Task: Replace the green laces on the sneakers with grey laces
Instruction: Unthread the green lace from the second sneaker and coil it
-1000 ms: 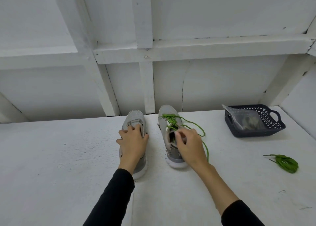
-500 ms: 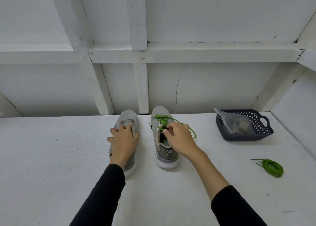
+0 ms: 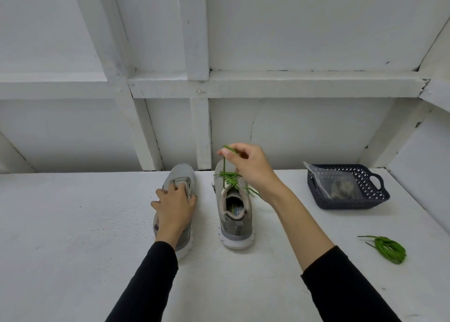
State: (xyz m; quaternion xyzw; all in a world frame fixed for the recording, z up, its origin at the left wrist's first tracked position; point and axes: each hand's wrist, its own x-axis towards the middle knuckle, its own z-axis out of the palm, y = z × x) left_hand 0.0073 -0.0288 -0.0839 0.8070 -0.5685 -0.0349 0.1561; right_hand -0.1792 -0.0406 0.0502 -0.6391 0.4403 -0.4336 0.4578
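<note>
Two grey sneakers stand side by side on the white table, toes toward the wall. The left sneaker (image 3: pixel 180 178) has no lace, and my left hand (image 3: pixel 174 208) lies flat over its tongue and collar. The right sneaker (image 3: pixel 235 214) still carries a green lace (image 3: pixel 227 178) through its eyelets. My right hand (image 3: pixel 250 167) is raised above the toe, pinching a strand of that lace and holding it taut upward. A loose end trails under my right wrist. Another green lace (image 3: pixel 387 248) lies bundled at the right.
A dark blue perforated basket (image 3: pixel 376 201) stands at the back right with a clear plastic bag (image 3: pixel 337 184) of greyish contents inside. The white wall with wooden framing rises right behind the sneakers' toes. A side wall closes the table's right end.
My right hand has risen from the right sneaker's collar to above its toe, drawing a green lace strand up with it. The left hand has stayed on the left sneaker.
</note>
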